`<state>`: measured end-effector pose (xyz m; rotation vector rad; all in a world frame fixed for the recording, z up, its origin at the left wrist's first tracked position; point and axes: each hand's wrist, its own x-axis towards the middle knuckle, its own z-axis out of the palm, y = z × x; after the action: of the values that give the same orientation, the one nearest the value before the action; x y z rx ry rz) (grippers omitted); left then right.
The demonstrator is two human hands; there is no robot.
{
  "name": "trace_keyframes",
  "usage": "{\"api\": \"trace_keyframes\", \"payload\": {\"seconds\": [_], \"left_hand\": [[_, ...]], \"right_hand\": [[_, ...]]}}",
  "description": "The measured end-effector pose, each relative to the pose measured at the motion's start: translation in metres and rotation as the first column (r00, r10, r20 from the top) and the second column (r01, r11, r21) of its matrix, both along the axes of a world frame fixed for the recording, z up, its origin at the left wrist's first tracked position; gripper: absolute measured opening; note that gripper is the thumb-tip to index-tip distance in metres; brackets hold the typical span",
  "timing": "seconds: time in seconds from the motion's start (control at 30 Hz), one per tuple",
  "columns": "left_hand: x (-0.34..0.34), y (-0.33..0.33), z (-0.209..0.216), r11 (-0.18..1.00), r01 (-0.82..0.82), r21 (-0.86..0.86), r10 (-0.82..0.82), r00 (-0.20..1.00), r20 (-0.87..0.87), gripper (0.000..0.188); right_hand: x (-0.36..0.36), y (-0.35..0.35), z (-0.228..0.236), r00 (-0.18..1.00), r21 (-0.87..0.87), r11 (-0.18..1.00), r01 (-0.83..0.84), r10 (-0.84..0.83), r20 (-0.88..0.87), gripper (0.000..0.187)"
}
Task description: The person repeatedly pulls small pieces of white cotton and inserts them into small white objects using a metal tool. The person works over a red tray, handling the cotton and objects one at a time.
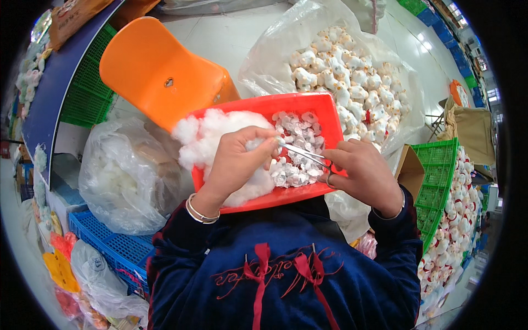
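White stuffing, heaped in the left of a red tray; left hand, above it, pinching a small pale piece. Scissor-handled metal tool, tip at that piece, above silvery-white scraps; right hand, fingers around its handles.

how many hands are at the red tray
2: left hand over the white stuffing, pinching a small pale piece; right hand over the right end of the tray, holding a scissor-like tool.

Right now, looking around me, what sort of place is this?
Probably a soft-toy workshop: a red tray holds fluffy white stuffing, and a big clear bag beyond it holds many small white plush pieces.
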<state>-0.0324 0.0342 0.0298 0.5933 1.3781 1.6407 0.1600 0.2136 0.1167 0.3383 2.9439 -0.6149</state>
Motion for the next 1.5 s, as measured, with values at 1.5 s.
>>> {"api": "trace_keyframes", "payload": {"seconds": [1.5], "left_hand": [[0.01, -0.007, -0.023, 0.953, 0.285, 0.105, -0.299, 0.811, 0.503, 0.053]], "right_hand": [[0.017, 0.044, -0.023, 0.993, -0.359, 0.929, -0.089, 0.053, -0.108, 0.031]]}}
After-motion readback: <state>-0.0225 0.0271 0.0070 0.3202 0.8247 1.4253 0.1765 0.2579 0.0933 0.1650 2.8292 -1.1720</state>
